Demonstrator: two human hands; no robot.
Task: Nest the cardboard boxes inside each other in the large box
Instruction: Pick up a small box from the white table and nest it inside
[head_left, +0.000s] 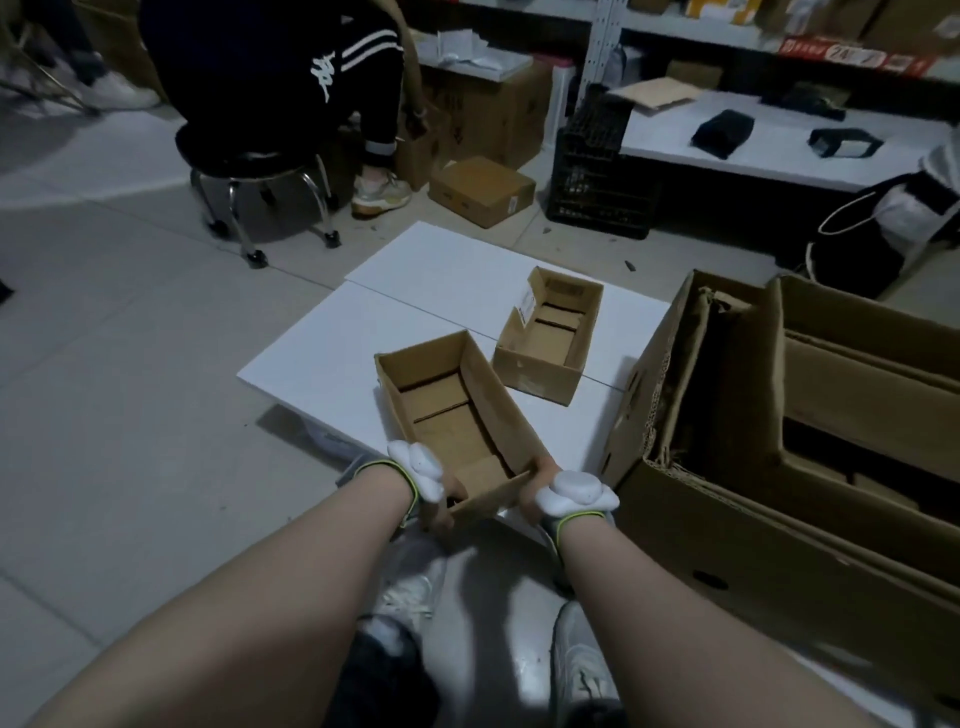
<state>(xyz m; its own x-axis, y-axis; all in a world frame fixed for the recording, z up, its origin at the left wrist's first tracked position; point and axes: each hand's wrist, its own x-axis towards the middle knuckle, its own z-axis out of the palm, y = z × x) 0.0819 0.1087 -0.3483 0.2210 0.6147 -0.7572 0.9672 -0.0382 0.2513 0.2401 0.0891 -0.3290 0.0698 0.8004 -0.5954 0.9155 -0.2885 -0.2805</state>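
A long, narrow, open-topped brown cardboard box (452, 410) is at the near edge of the white board (322, 353). Left hand (434, 493) and right hand (545, 491) grip its 2 near corners, fingers curled round them.

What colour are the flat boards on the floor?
White; the boards show plainly in the head view.

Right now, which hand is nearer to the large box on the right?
Right. The right hand grips the near end of the small box, just beside the large box; the left hand grips that end's other corner, farther away.
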